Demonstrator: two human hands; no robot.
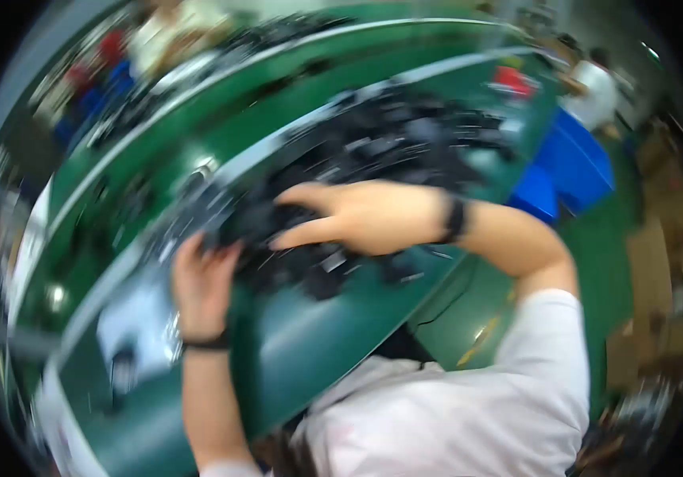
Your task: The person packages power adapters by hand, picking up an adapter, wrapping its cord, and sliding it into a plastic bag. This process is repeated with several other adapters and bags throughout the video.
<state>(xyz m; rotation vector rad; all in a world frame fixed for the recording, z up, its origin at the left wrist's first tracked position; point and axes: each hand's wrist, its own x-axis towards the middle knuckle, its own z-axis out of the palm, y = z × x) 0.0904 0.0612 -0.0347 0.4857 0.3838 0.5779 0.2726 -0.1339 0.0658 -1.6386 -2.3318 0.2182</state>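
Observation:
A heap of small black plastic parts [389,143] lies along the green work table [302,326], some with pale or shiny patches. My right hand [357,215] reaches across from the right over the near part of the heap, its thumb and finger spread apart with dark parts behind the gap. My left hand [202,278] is raised at the left end of the heap, fingertips next to dark parts. Motion blurs its fingers, so whether it grips a piece is unclear. Both wrists wear dark bands.
A white sheet or bag [139,326] with a small dark object lies at the table's left. Blue bins [568,163] stand beyond its right end, near a red item [512,79]. Behind runs a green conveyor [254,103] with more dark parts. Other people sit farther off.

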